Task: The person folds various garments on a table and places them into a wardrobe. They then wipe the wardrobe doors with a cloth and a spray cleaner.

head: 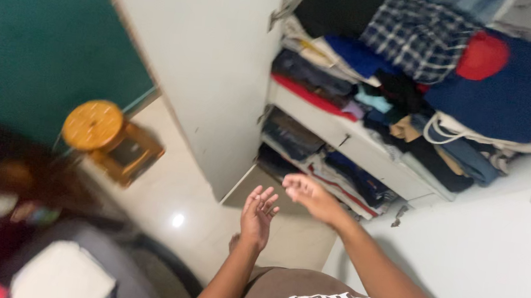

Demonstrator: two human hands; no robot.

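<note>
Both hands are empty and raised in front of the chest, reaching toward the shelves. The left hand [258, 216] has its fingers spread and apart, palm turned up and away, touching nothing. The right hand [309, 194] sits just beyond it at about 1 o'clock, also open with loosely curled fingers, and is the nearer of the two to the folded clothes.

The lower shelf [346, 138] and its stacks [349, 178] lie at 1 o'clock from the right hand, near but not touched. To take a stack cleanly, I judge it best to slide flat palms under and over a whole fold, since the piles look loose and lean on one another.

Nearer, at 8 o'clock, a white folded cloth [61, 275] rests on a dark surface. A round yellow stool [98, 130] stands on the floor at 10 o'clock, well apart from the hands. The open cupboard door [209, 63] stands at 11 o'clock, left of the reach. Highest, at 1 o'clock, a checked shirt [418, 33] and a blue and red bundle [506, 83] overhang the upper shelf and could slip.
</note>
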